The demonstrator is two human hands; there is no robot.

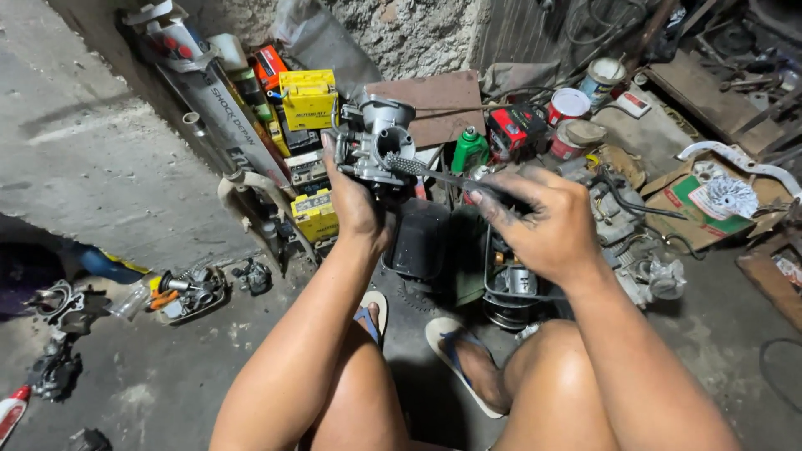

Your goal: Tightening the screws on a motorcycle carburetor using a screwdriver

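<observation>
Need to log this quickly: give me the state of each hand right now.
Left hand: closed around the metal carburetor, holding it up.
Right hand: closed on a brush, its head at the carburetor.

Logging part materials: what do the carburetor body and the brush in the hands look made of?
Carburetor body: looks like cast metal, probably aluminium; dull silver-grey, matte, grimy. Held by the left hand.
Brush: dark handle, likely plastic, with pale bristles, material unclear. Held by the right hand.

Yellow boxes (307, 98) stack by the wall, an orange carton (269, 63) above them; a red-and-black box (516, 127) sits centre, and flat green-and-red cardboard (689, 205) lies right.
</observation>
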